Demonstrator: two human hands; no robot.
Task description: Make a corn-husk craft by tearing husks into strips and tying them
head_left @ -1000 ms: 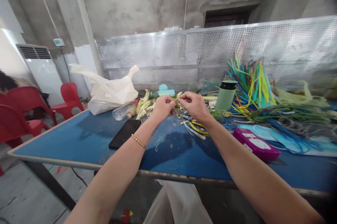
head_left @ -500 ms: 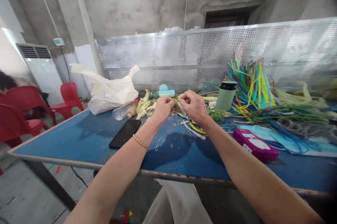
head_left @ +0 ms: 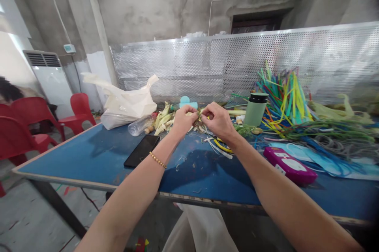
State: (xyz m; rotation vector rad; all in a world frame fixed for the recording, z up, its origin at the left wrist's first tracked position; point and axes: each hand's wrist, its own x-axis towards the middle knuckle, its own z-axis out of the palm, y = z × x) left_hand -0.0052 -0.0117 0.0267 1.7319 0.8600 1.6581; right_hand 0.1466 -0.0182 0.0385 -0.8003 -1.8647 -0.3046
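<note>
My left hand (head_left: pixel 184 121) and my right hand (head_left: pixel 218 121) are raised over the far middle of the blue table, fingertips almost meeting. Both are closed in a pinch on a small pale-green strip (head_left: pixel 200 113). Fingers cover most of it, so its full shape is hidden. Just beyond and left of my left hand lie pale corn husks (head_left: pixel 164 119). Below my right hand are loose white strips (head_left: pixel 220 148) and a curved yellow piece (head_left: pixel 223 146). A gold bead bracelet (head_left: pixel 158 159) circles my left wrist.
Left of my arms lie a black phone (head_left: pixel 142 151), a clear plastic bottle (head_left: pixel 139 126) and a white plastic bag (head_left: pixel 127 104). To the right stand a green cup (head_left: pixel 256 111), a purple box (head_left: pixel 289 165) and a bundle of colourful strips (head_left: pixel 288 98). A perforated metal panel (head_left: pixel 183 66) borders the far side.
My fingertips have drawn closer together, and a pale strip seen at my right fingers is now mostly covered. The view has shifted slightly.
</note>
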